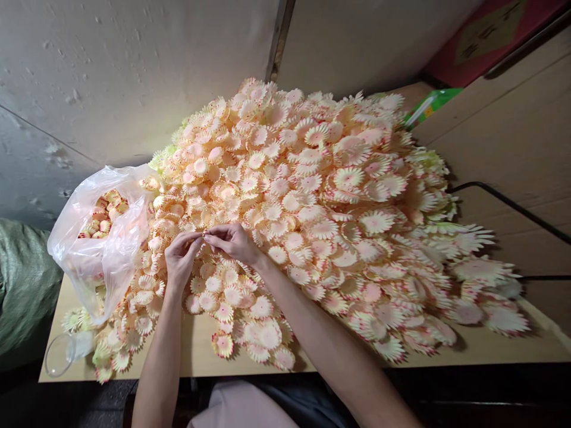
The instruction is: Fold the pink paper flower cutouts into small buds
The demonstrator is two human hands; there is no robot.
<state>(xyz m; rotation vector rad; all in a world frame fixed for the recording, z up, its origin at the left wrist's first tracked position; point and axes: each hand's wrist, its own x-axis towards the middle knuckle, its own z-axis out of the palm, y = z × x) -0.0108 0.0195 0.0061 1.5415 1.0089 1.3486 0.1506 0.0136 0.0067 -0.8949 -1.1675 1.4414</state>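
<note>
My left hand (181, 254) and my right hand (232, 242) meet fingertip to fingertip over the left part of a large heap of fabric-like flower petal layers (307, 196). Both sets of fingers are closed in a pinch. Whatever lies between them is too small and hidden to name. The layers are round, cream to pale pink, with notched, red-tipped edges. Below the hands, a looser cluster of petal layers (233, 295) spreads towards the table's front edge. One yellowish layer with red tips (222, 344) lies nearest that edge.
A translucent plastic bag (120, 261) holding several small cupped flower pieces (104, 217) stands left on the wooden table (200, 348). A clear plastic cup (60, 355) lies at the front left corner. Cardboard (513, 154) rises at right; a green woven sack (24, 291) sits far left.
</note>
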